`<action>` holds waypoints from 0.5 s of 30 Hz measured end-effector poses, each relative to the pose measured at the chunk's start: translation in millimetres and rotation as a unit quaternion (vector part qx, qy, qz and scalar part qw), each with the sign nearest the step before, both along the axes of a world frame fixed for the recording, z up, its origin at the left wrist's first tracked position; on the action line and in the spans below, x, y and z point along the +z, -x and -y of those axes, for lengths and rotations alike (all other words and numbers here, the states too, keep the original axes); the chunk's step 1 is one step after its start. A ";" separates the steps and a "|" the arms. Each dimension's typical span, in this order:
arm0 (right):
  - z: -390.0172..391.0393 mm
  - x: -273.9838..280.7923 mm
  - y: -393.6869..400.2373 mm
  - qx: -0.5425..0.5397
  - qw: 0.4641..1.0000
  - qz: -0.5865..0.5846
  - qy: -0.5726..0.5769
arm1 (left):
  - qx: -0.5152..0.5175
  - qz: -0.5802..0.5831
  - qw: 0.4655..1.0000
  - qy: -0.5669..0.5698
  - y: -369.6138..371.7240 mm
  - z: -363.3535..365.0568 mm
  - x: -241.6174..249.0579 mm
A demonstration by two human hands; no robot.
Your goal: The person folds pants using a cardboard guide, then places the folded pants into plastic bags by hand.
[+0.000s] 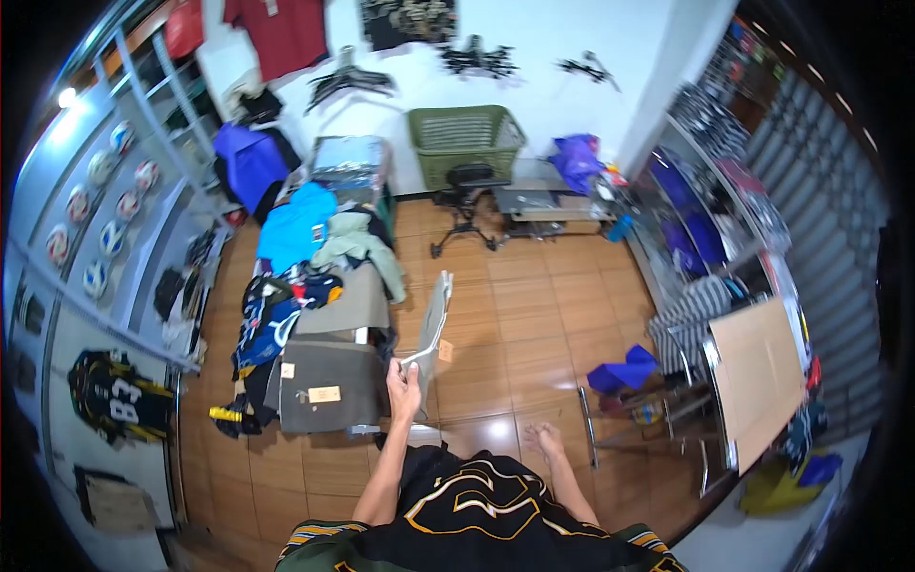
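A folded grey garment (434,329) is held up in the left hand (404,386) above the tiled floor (515,353) of a clothing shop, just right of a stack of folded clothes (332,386). Its long axis runs away from the wearer, tilted slightly right, the far end pointing toward the black chair (467,195) and the green basket (467,143) by the back wall. The garment is seen nearly edge-on, its folded layers showing as a pale rim.

The left thumb and fingers are closed on the layers at the garment's left edge, well short of the far end. Most of the cloth extends beyond the grip, ahead and to the right, while a smaller part hangs beside and below the hand. A tan tag (445,351) sticks out on the right side.

The right hand (545,439), fingers apart and loosely bent, holds nothing over the floor, well apart from the garment. A blue shirt (297,224) and a pale green garment (362,250) lie beyond the stack.
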State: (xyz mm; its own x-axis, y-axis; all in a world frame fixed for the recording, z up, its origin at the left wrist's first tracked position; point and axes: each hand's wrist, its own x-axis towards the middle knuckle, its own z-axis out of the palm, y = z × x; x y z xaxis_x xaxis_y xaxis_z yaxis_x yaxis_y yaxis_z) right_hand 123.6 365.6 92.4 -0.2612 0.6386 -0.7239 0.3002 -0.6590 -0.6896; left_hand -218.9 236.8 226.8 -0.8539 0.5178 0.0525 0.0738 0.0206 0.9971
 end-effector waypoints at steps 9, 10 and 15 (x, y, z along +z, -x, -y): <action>-51.6 92.7 -75.3 -0.146 0.957 -0.047 -0.245 | -0.261 -0.031 0.956 -0.132 -66.8 -90.3 132.9; -50.8 115.9 -83.0 -0.168 0.954 -0.043 -0.244 | -0.303 0.005 0.944 -0.130 -73.3 -96.4 144.9; -55.5 158.8 -148.4 -0.053 0.948 -0.096 -0.300 | -0.413 0.007 0.899 -0.144 -124.0 -141.0 178.4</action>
State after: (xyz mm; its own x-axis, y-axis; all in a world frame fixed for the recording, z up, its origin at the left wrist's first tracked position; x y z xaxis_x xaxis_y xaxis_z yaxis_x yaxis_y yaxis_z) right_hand 272.0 421.1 251.1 -0.2636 0.9498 -0.1685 0.0856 -0.1509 -0.9848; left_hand -94.8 377.7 405.3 -0.1866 0.9423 0.2781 -0.0679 -0.2947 0.9532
